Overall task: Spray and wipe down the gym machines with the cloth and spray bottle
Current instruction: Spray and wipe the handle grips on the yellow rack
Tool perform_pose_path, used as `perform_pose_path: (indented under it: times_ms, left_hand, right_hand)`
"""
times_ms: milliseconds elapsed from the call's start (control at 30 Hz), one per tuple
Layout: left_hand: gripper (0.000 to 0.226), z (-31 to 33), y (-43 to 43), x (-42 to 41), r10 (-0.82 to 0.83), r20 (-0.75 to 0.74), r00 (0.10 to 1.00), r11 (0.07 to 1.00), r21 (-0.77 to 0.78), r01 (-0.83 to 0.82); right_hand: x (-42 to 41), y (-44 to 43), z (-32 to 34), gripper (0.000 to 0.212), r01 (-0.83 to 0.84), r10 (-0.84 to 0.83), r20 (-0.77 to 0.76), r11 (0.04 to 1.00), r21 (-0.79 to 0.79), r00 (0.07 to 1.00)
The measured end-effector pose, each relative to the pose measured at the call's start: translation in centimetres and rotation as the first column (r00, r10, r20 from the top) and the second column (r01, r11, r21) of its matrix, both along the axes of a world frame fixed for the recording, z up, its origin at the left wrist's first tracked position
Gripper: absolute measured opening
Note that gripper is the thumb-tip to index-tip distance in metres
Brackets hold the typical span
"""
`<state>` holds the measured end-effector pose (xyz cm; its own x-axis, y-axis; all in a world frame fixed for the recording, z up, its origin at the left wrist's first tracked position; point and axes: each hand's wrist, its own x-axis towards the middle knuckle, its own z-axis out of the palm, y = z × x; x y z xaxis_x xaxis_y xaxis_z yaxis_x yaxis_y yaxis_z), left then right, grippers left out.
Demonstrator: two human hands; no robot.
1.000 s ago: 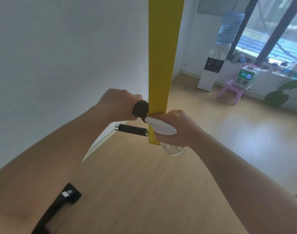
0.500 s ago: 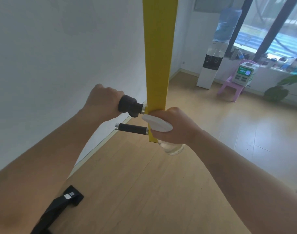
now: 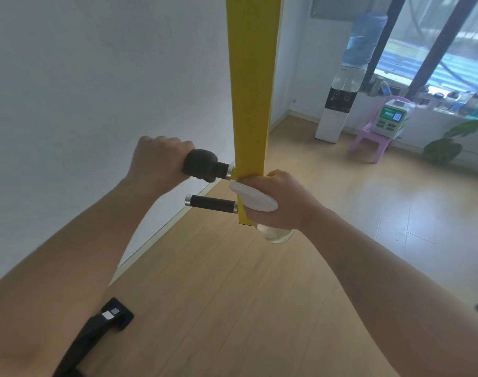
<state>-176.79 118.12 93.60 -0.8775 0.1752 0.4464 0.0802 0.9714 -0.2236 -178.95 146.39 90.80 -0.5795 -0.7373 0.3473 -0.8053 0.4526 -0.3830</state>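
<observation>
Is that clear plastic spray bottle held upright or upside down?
Upright: the clear plastic spray bottle shows its white head above the gripping right hand, clear base below.

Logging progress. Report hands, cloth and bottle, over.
Left hand grips dark cloth round upper handle. Right hand holds spray bottle at yellow post. Lower handle bare. Nothing blocking.

cloth (image 3: 201, 164) and spray bottle (image 3: 255, 200) at the yellow post (image 3: 251, 91), mid-frame
the dark cloth was bunched around the upper handle (image 3: 229, 171), left of the post; the bottle, white head over clear body, stood roughly upright against the post's lower end, beside the black lower handle (image 3: 212, 204).
</observation>
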Motion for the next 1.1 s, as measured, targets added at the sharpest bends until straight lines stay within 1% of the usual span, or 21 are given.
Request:
perform_pose_path:
  times_ms: [67, 133, 233, 300, 367, 433, 500, 567, 633, 700, 800, 867, 900, 967, 1000, 1033, 1100]
  left_hand:
    - [0.029, 0.0, -1.1, 0.4, 0.078, -0.008, 0.997, 0.996, 0.034, -0.078]
    - [0.026, 0.0, -1.1, 0.5, 0.085, -0.013, 0.996, 0.996, 0.041, -0.084]
    - [0.018, -0.2, 1.4, 0.2, -0.009, 0.015, 1.000, 1.000, 0.028, 0.009]
    - [0.017, -0.6, 3.8, -0.1, -0.090, 0.037, 0.995, 0.996, 0.002, 0.090]
    - [0.020, -1.0, 5.3, -0.4, -0.130, 0.017, 0.991, 0.991, -0.005, 0.130]
    - [0.027, -1.1, 5.4, -0.4, -0.198, -0.006, 0.980, 0.979, 0.039, 0.198]
    - [0.033, -0.8, 4.5, 0.2, -0.321, 0.039, 0.946, 0.938, 0.149, 0.312]
    - [0.043, -0.3, 3.3, 1.2, -0.407, 0.079, 0.910, 0.881, 0.298, 0.368]
    - [0.047, -0.3, 2.7, 2.3, -0.411, 0.043, 0.911, 0.830, 0.432, 0.354]
    - [0.041, -0.4, 2.7, 3.0, -0.367, -0.023, 0.930, 0.776, 0.544, 0.319]
    - [0.024, -0.2, 3.7, 4.0, -0.256, -0.130, 0.958, 0.680, 0.680, 0.274]
    - [0.018, 0.3, 4.6, 4.8, -0.196, -0.164, 0.967, 0.569, 0.784, 0.248]
    - [0.015, 0.6, 5.0, 5.3, -0.157, -0.148, 0.976, 0.505, 0.838, 0.208]
    - [0.011, 1.3, 5.6, 6.2, -0.105, -0.078, 0.991, 0.335, 0.936, 0.109]
    - [0.012, 1.6, 6.0, 6.8, -0.091, -0.052, 0.995, 0.245, 0.967, 0.073]
    - [0.014, 1.8, 6.5, 7.5, -0.073, -0.033, 0.997, 0.178, 0.983, 0.045]
    - [0.018, 2.0, 7.8, 8.7, -0.007, -0.010, 1.000, 0.127, 0.992, 0.011]
  right_hand:
    - [0.1, -0.1, 0.1, 0.038, 0.015, -0.015, 0.001, 1.000, 0.009, 1.000]
    - [0.4, -0.2, 0.1, 0.037, 0.025, -0.025, 0.015, 1.000, 0.001, 1.000]
    - [0.7, -0.5, 0.1, 0.037, 0.026, -0.027, 0.015, 1.000, 0.011, 1.000]
    - [0.8, -0.6, 0.2, 0.037, 0.030, -0.030, 0.033, 0.999, 0.013, 0.999]
    - [0.7, -0.6, 0.3, 0.037, 0.035, -0.036, 0.051, 0.999, 0.021, 0.998]
    - [0.6, -0.4, 0.2, 0.038, 0.032, -0.034, 0.041, 0.999, 0.037, 0.999]
    - [0.6, -0.2, 0.1, 0.039, 0.028, -0.029, 0.031, 0.998, 0.053, 0.999]
    - [0.6, -0.2, 0.0, 0.039, 0.022, -0.023, 0.018, 0.998, 0.058, 1.000]
    - [0.7, -0.3, -0.1, 0.039, 0.023, -0.024, 0.012, 0.999, 0.039, 1.000]
    - [0.8, -0.3, -0.2, 0.038, 0.019, -0.019, 0.012, 1.000, 0.019, 1.000]
    - [1.3, -0.3, -0.1, 0.037, 0.008, -0.008, -0.004, 1.000, 0.017, 1.000]
    - [1.6, -0.3, 0.0, 0.036, 0.012, -0.012, -0.002, 1.000, 0.014, 1.000]
    - [1.7, -0.3, 0.1, 0.035, 0.017, -0.017, 0.004, 1.000, 0.011, 1.000]
    - [2.0, -0.3, 0.2, 0.036, 0.032, -0.033, 0.016, 0.999, 0.015, 0.999]
    - [2.2, -0.3, 0.1, 0.035, 0.036, -0.037, 0.016, 0.999, 0.022, 0.999]
    - [2.4, -0.2, 0.2, 0.034, 0.036, -0.036, 0.009, 0.999, 0.034, 0.999]
    - [2.8, 0.0, 0.4, 0.031, 0.031, -0.030, -0.015, 0.998, 0.063, 0.999]
